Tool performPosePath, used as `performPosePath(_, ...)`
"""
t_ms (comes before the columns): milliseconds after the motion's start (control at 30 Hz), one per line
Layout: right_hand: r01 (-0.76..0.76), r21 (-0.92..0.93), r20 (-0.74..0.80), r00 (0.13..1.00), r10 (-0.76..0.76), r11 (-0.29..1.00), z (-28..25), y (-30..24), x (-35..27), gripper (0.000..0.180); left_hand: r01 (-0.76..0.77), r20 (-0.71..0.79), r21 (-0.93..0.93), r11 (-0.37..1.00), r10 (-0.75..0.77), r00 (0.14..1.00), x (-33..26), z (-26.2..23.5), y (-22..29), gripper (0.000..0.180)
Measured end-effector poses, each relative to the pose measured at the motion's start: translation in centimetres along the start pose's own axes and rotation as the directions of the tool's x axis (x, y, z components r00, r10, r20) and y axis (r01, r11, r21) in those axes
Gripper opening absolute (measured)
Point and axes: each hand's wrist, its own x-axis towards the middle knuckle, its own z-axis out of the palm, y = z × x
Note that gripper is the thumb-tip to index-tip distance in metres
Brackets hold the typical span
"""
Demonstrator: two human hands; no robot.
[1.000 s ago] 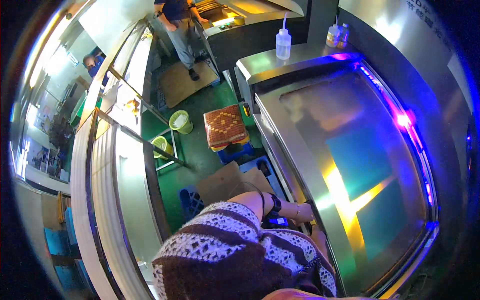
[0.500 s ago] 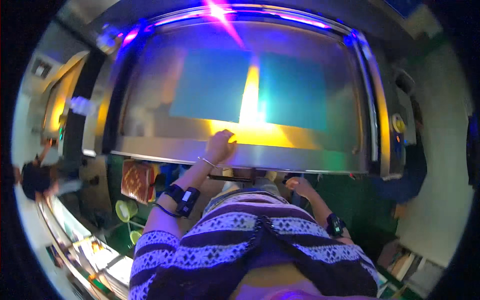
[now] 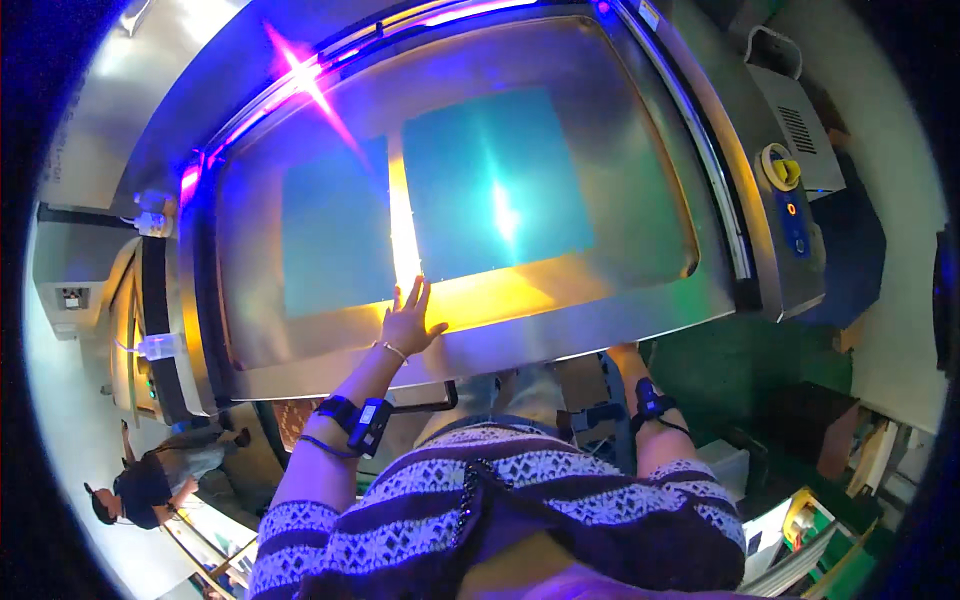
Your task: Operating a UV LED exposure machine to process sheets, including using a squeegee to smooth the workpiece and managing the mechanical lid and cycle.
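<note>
Two teal rectangular sheets lie side by side on a shiny metal bed: the left sheet (image 3: 330,230) and the right sheet (image 3: 500,185), with a strip of bright metal between them. My left hand (image 3: 408,322) is open, its fingers spread on or just over the front of the metal bed (image 3: 640,310). Its fingertips point at the lower end of the strip, near the sheets' corners. At the bed's front edge, right of my body, is my right hand (image 3: 626,358); its fingers are hidden by the edge.
A raised frame with a purple-lit bar (image 3: 440,18) surrounds the bed's back and sides. On the right stands a control panel with a yellow knob (image 3: 786,172). Another person (image 3: 160,485) is at the far left, near a similar machine. A white shelf (image 3: 780,535) stands behind at right.
My left hand has gone from curled to spread at the strip's lower end. My right hand has moved from beside my waist up to the bed's front edge. The view has turned.
</note>
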Motion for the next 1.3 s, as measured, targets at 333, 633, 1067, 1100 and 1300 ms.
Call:
performPosePath(333, -0.076, 0.059, 0.173, 0.983, 0.065, 0.995, -2.8, -1.8, 1.4, 0.063, 0.022, 0.073, 0.075, 0.997, -0.027, 0.997, 0.1, -0.9, -0.1, 0.094)
performPosePath(633, -0.236, 0.102, 0.022, 0.972, 0.235, 0.966, -7.4, -7.4, -2.2, 0.062, 0.077, 0.176, 0.002, 0.997, -0.076, 0.981, 0.4, -1.5, 0.0, 0.093)
performPosePath(1067, -0.109, -0.082, -0.023, 0.994, 0.108, 0.991, 0.5, -7.0, -2.8, 0.046, 0.011, -0.068, -0.037, 0.999, -0.014, 0.998, -0.9, 0.9, 0.5, 0.074)
performPosePath(1100, -0.154, 0.001, -0.038, 0.987, 0.154, 0.988, 1.3, -5.4, -3.4, 0.042, -0.029, -0.197, -0.089, 0.996, 0.011, 0.98, -1.3, 1.1, 0.9, 0.057)
performPosePath(1300, -0.645, 0.55, 0.68, 0.715, 0.162, 0.53, -7.9, -2.6, -7.4, 0.035, 0.064, -0.413, -0.26, 0.964, -0.171, 0.895, -5.0, 7.1, -6.7, 0.042)
